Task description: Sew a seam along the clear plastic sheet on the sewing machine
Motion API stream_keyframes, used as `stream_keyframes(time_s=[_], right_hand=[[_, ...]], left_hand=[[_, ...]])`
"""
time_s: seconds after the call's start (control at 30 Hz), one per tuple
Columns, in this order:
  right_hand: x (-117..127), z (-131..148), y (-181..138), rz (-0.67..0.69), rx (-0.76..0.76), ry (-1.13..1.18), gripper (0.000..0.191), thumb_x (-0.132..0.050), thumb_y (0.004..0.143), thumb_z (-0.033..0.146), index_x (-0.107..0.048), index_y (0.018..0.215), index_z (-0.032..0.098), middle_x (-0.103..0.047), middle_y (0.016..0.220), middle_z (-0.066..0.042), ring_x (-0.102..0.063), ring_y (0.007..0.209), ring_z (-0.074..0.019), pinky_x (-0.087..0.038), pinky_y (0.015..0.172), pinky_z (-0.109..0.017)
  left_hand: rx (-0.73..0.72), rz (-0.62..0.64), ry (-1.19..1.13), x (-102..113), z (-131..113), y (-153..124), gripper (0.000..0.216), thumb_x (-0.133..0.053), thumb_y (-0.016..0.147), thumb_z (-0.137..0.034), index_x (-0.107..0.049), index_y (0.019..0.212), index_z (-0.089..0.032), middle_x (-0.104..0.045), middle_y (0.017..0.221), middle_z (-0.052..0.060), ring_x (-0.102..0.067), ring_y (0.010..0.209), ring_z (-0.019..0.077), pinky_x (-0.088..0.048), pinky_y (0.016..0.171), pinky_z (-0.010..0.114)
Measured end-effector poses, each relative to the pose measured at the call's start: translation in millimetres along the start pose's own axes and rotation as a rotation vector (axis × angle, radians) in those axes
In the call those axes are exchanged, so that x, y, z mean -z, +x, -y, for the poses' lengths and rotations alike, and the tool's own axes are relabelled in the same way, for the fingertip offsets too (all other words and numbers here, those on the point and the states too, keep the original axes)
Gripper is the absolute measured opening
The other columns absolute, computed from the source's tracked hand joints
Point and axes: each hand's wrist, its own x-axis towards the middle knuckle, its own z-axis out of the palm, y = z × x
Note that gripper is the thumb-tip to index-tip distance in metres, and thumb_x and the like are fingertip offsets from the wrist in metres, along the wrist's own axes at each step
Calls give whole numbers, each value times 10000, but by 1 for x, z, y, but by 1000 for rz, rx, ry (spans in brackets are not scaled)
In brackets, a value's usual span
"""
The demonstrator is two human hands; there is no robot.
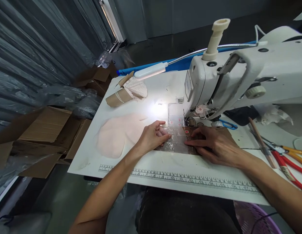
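My left hand (152,136) rests on the white sewing table (151,172), fingers curled and pressing the left edge of a clear plastic sheet (176,144). My right hand (212,143) lies flat on the sheet's right side, fingertips pointing left near a small brown label (186,130). Both hands sit just in front of the needle area (188,121) of the white sewing machine (239,74). A pale pink fabric piece (116,135) lies flat to the left of my left hand.
A gooseneck lamp (151,70) lights the plate. A cardboard-wrapped bundle with lace (128,92) lies at the table's back. Red and yellow-handled tools (287,162) and a stick lie at right. Cardboard boxes (43,126) stand on the floor left. A printed ruler (180,178) runs along the front edge.
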Motion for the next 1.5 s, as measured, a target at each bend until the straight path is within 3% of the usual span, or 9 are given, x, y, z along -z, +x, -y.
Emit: stream_keyframes(time_s=[0.13, 0.23, 0.3, 0.4, 0.47, 0.73, 0.93, 1.13, 1.5], right_hand=[[-1, 2, -1, -2, -15, -6, 361, -518, 870, 192, -682, 1159, 332, -586, 1116, -78, -573, 963, -221, -492, 817, -399], [-2, 3, -2, -10, -24, -24, 347, -513, 878, 202, -684, 1152, 328, -577, 1138, -83, -568, 994, -229, -487, 835, -408], [-3, 3, -2, -10, -27, -30, 336, -504, 888, 215, -683, 1152, 320, -573, 1135, -88, -565, 1007, -235, -484, 853, -423], [-3, 4, -2, 2, -30, -33, 331, -490, 900, 226, -675, 1161, 311, -570, 1116, -93, -557, 1022, -241, -478, 879, -445], [-4, 4, -3, 7, -28, -37, 346, -496, 896, 223, -657, 1188, 315, -567, 1122, -96, -555, 1029, -246, -481, 881, -452], [-8, 5, -2, -38, -17, -115, 352, -495, 900, 213, -634, 1217, 281, -580, 1149, -111, -573, 1028, -256, -506, 861, -450], [-9, 4, 6, -149, -31, -179, 327, -457, 917, 183, -653, 1178, 193, -618, 1047, -122, -612, 837, -205, -535, 698, -341], [-16, 2, 1, -149, -82, -114, 342, -455, 942, 220, -613, 1245, 207, -600, 1107, -138, -611, 965, -246, -540, 791, -400], [-17, 5, 0, -135, -153, -28, 334, -464, 941, 220, -624, 1233, 243, -587, 1108, -123, -603, 1000, -248, -540, 845, -436]], left_hand=[[-108, -76, 108, 2, 3, 0, 460, -703, 798, -328, -555, 1208, -180, -646, 805, 2, -530, 499, 62, -456, 461, 208], [-394, -354, 420, 2, 3, 0, 294, -637, 848, -354, -639, 1095, -193, -623, 909, 27, -490, 532, 49, -419, 484, 208], [-637, -429, 674, -1, 1, 2, 217, -579, 890, -343, -668, 1022, -196, -621, 975, 47, -516, 605, 79, -396, 492, 216], [-953, -255, 967, -10, -3, 9, 204, -501, 938, -289, -673, 952, -179, -647, 1038, 65, -558, 782, 147, -448, 623, 273], [-1040, -138, 1085, -15, -4, 14, 236, -462, 957, -278, -664, 966, -156, -646, 1100, 83, -555, 853, 172, -455, 731, 317], [-998, -4, 1277, -17, -7, 32, 367, -366, 993, -339, -609, 1151, -114, -575, 1243, 136, -523, 900, 205, -383, 744, 345], [-990, 70, 1236, -12, -16, 54, 392, -322, 1005, -335, -621, 1161, -135, -610, 1219, 92, -516, 877, 195, -366, 756, 344], [-980, 85, 1116, -6, -10, 52, 477, -342, 991, -419, -556, 1262, -91, -531, 1359, 131, -509, 981, 231, -384, 841, 389], [-973, 70, 1017, -9, -3, 51, 449, -376, 978, -406, -572, 1246, -105, -529, 1365, 140, -522, 1047, 257, -390, 881, 415]])
